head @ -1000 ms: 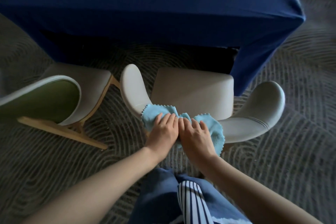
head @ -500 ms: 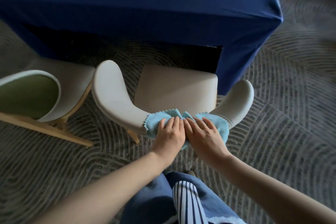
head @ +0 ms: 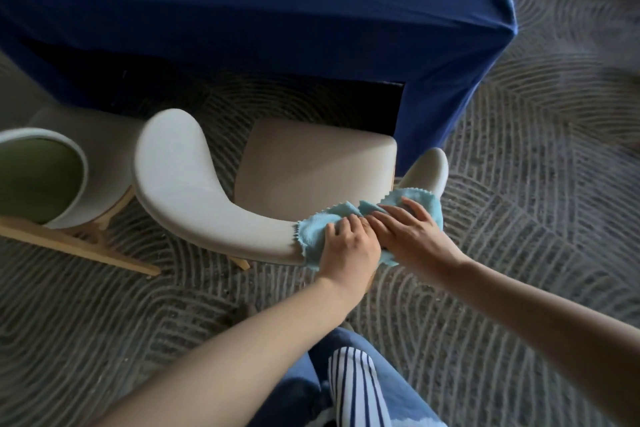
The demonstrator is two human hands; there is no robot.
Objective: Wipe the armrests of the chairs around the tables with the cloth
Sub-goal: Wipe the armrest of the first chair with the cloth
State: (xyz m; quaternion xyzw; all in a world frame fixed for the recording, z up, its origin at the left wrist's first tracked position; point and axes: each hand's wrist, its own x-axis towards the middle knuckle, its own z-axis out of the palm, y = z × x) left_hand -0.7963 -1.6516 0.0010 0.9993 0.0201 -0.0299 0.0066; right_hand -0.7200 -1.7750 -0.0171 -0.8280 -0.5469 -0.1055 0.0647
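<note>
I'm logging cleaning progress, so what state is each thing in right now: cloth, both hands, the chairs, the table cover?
beige chair, upright, facing the table.
light blue cloth, bunched on the beige chair's curved back, beside one armrest.
left hand, fingers curled, grips the cloth.
right hand, fingers straight, presses the cloth.
green-backed chair, untouched, beside the beige chair.
blue tablecloth, draped over the table, hanging low.

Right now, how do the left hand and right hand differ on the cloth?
The left hand has its fingers curled, bunching the cloth; the right hand lies flat with fingers straight. The left hand sits on the cloth's end nearer the bare armrest; the right hand sits toward the other armrest, which the cloth partly covers. Both press the same cloth on the chair.
</note>
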